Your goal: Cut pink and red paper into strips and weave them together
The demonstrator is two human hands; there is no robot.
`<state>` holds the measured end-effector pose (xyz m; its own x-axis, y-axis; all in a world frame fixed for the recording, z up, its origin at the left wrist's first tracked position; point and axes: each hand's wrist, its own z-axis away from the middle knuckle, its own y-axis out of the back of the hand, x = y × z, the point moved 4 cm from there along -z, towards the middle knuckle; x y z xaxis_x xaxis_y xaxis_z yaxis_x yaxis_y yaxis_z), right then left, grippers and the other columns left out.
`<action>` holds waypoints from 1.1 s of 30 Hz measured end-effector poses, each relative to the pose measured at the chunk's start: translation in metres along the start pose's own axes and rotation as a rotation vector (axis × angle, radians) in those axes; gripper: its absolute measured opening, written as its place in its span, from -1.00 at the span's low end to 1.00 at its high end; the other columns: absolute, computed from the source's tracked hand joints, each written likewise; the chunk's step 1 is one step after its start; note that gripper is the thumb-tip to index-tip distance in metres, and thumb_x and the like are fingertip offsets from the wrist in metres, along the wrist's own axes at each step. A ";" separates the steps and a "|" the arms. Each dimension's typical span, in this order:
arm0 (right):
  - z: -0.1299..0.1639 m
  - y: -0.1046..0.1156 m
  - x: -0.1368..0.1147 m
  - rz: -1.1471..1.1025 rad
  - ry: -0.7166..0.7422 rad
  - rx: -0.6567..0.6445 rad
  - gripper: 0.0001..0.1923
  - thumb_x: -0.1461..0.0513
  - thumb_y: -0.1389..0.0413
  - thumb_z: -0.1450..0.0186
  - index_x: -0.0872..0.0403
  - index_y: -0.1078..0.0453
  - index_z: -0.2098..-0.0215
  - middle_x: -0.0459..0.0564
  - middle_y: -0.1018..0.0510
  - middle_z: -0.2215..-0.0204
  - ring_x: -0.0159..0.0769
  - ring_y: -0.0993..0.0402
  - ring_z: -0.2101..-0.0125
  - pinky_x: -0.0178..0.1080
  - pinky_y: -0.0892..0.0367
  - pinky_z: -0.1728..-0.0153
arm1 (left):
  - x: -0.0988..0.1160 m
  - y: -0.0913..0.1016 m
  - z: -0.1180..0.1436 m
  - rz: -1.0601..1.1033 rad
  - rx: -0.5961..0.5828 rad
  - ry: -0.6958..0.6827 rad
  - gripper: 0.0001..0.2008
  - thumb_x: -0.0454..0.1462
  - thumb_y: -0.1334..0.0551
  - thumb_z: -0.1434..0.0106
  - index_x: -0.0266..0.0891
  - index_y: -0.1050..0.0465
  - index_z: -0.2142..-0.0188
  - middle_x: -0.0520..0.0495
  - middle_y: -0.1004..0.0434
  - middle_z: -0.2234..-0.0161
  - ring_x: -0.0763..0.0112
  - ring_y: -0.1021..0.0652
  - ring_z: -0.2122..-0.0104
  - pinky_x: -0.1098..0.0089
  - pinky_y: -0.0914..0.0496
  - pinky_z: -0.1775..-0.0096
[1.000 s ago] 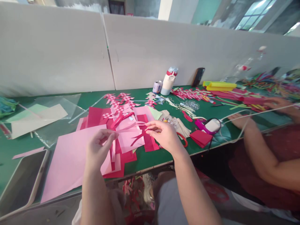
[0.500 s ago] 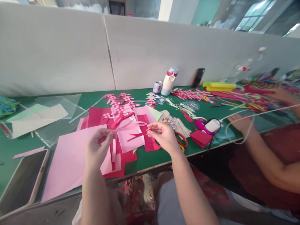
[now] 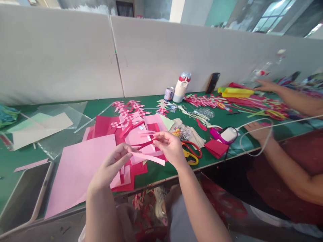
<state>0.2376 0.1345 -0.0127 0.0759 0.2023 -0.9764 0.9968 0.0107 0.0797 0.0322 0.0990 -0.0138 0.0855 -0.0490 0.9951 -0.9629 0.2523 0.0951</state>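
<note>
Between finger and thumb, my left hand (image 3: 111, 166) pinches a light pink paper strip (image 3: 150, 158), whose free end points right. A red paper strip (image 3: 145, 145) stretches between both hands. My right hand (image 3: 171, 148) is closed on its other end; how the strips cross at the fingertips is hard to make out. Below the hands lie pink and red papers, with a large pink sheet (image 3: 78, 168) beside my left wrist. Scissors (image 3: 191, 158) with red and yellow handles lie right of my right hand. Pink-and-red woven paper pieces (image 3: 130, 112) sit behind the papers.
A phone (image 3: 25, 195) lies at the left front edge. A white bottle (image 3: 181, 90) and a can (image 3: 169, 93) stand near the partition (image 3: 176, 50). On the right, a co-worker's arms (image 3: 290, 171) reach over the table, near a white cable (image 3: 254, 154) and piled coloured strips (image 3: 254, 104).
My hands have come closer together and turned. The pink strip's free end now swings out to the right, below my right hand. The co-worker's far hand has moved back toward the partition.
</note>
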 end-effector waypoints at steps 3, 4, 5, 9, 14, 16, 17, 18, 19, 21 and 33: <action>0.001 -0.009 0.002 -0.044 -0.020 -0.025 -0.80 0.16 -0.20 -0.13 0.06 -0.43 0.27 0.02 -0.58 0.25 -0.31 -0.55 0.31 -0.24 -0.49 0.24 | 0.004 -0.006 -0.001 -0.019 -0.028 -0.018 -0.82 -0.10 -0.16 -0.26 -0.14 -0.34 0.31 -0.13 -0.55 0.19 0.24 -0.51 0.08 0.29 -0.38 0.08; 0.002 -0.011 0.002 -0.064 -0.026 -0.032 -0.78 0.15 -0.20 -0.13 0.05 -0.43 0.26 0.02 -0.58 0.24 -0.30 -0.55 0.30 -0.24 -0.49 0.23 | 0.005 -0.008 -0.002 -0.022 -0.026 -0.026 -0.82 -0.10 -0.16 -0.26 -0.14 -0.34 0.30 -0.13 -0.55 0.18 0.25 -0.51 0.09 0.30 -0.38 0.09; 0.002 -0.014 0.003 -0.082 -0.034 -0.034 -0.77 0.15 -0.21 -0.12 0.06 -0.43 0.26 0.03 -0.58 0.23 -0.30 -0.56 0.30 -0.24 -0.49 0.23 | 0.005 -0.009 -0.003 -0.026 -0.018 -0.032 -0.83 -0.11 -0.16 -0.27 -0.15 -0.34 0.29 -0.13 -0.55 0.18 0.26 -0.51 0.10 0.32 -0.39 0.11; 0.000 -0.021 0.008 -0.156 -0.068 -0.022 -0.68 0.14 -0.28 -0.05 0.08 -0.42 0.25 0.04 -0.57 0.27 -0.26 -0.55 0.26 -0.22 -0.47 0.19 | 0.004 -0.008 -0.004 -0.021 0.043 -0.034 -0.83 -0.12 -0.15 -0.27 -0.17 -0.34 0.29 -0.11 -0.53 0.23 0.33 -0.51 0.22 0.36 -0.39 0.20; 0.002 -0.027 0.029 -0.333 -0.295 0.012 -0.49 0.15 -0.36 0.12 0.08 -0.37 0.21 -0.02 -0.57 0.38 -0.27 -0.54 0.37 -0.26 -0.47 0.36 | 0.002 -0.002 -0.002 0.016 0.120 -0.046 -0.83 -0.13 -0.18 -0.25 -0.17 -0.36 0.32 -0.03 -0.45 0.35 0.40 -0.44 0.35 0.40 -0.36 0.29; 0.006 -0.034 0.036 -0.353 -0.381 -0.064 -0.61 0.13 -0.32 0.10 0.12 -0.40 0.34 -0.03 -0.55 0.47 -0.32 -0.51 0.48 -0.29 -0.44 0.45 | 0.003 -0.001 -0.001 0.023 0.129 -0.061 -0.84 -0.14 -0.19 -0.25 -0.16 -0.37 0.32 -0.02 -0.43 0.36 0.42 -0.43 0.35 0.42 -0.35 0.29; 0.008 -0.037 0.039 -0.342 -0.408 -0.103 -0.67 0.12 -0.30 0.08 0.13 -0.42 0.40 -0.04 -0.53 0.52 -0.35 -0.48 0.53 -0.31 -0.41 0.51 | 0.003 -0.001 -0.001 0.025 0.132 -0.067 -0.85 -0.14 -0.20 -0.25 -0.16 -0.38 0.33 -0.01 -0.42 0.37 0.43 -0.43 0.34 0.44 -0.35 0.29; 0.010 -0.040 0.040 -0.317 -0.423 -0.131 -0.71 0.13 -0.27 0.06 0.14 -0.43 0.43 -0.06 -0.51 0.56 -0.38 -0.44 0.58 -0.33 -0.37 0.56 | 0.003 0.000 -0.001 0.027 0.137 -0.073 -0.86 -0.15 -0.20 -0.25 -0.16 -0.38 0.33 0.00 -0.41 0.38 0.43 -0.43 0.34 0.45 -0.34 0.29; 0.012 -0.041 0.041 -0.288 -0.430 -0.138 -0.74 0.15 -0.26 0.06 0.14 -0.43 0.44 -0.09 -0.48 0.60 -0.41 -0.40 0.62 -0.36 -0.32 0.61 | 0.003 0.000 -0.001 0.029 0.144 -0.079 -0.86 -0.15 -0.20 -0.25 -0.16 -0.38 0.33 0.01 -0.39 0.40 0.44 -0.43 0.35 0.46 -0.34 0.29; 0.014 -0.040 0.041 -0.240 -0.415 -0.085 -0.73 0.20 -0.26 0.07 0.12 -0.43 0.39 -0.18 -0.41 0.66 -0.48 -0.30 0.69 -0.41 -0.21 0.69 | 0.003 0.001 -0.001 0.033 0.168 -0.094 -0.87 -0.16 -0.20 -0.25 -0.16 -0.38 0.33 0.03 -0.37 0.42 0.47 -0.42 0.36 0.48 -0.34 0.31; 0.002 -0.032 0.021 -0.425 -0.289 -0.033 -0.57 -0.08 -0.22 -0.09 0.14 -0.42 0.51 -0.21 -0.23 0.75 -0.56 -0.08 0.73 -0.41 0.03 0.70 | 0.003 0.000 -0.001 0.015 0.116 -0.076 -0.85 -0.15 -0.20 -0.25 -0.17 -0.38 0.33 0.04 -0.42 0.41 0.51 -0.42 0.39 0.52 -0.32 0.35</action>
<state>0.2072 0.1364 -0.0367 -0.3266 -0.1058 -0.9392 0.9402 0.0654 -0.3343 0.0324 0.0996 -0.0110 0.0555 -0.1204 0.9912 -0.9875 0.1400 0.0723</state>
